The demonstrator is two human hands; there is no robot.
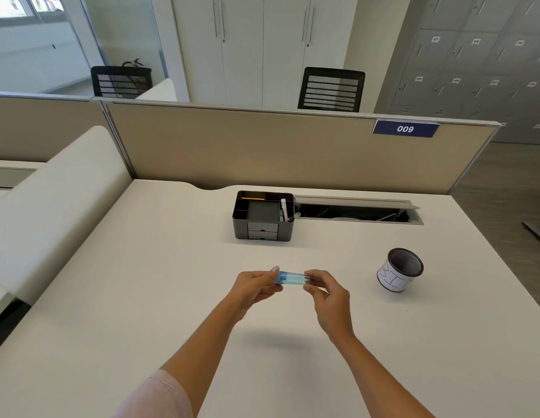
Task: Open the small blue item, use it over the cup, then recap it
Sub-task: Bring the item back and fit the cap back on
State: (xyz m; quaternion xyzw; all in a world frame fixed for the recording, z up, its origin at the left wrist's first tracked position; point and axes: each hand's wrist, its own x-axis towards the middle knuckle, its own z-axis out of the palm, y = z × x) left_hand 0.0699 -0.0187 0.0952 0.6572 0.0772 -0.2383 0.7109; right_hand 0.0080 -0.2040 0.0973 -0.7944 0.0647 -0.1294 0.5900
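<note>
Above the desk, your left hand and right hand pinch the small blue item by its ends; uncapping looks underway — next carry it right, over the cup

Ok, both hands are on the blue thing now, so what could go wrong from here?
The small blue item is pinched only at its ends by the left hand and right hand, above the desk; a pulled cap could slip and drop. The cup stands well off to the right, so anything that falls out now would likely land on the desk.
</note>
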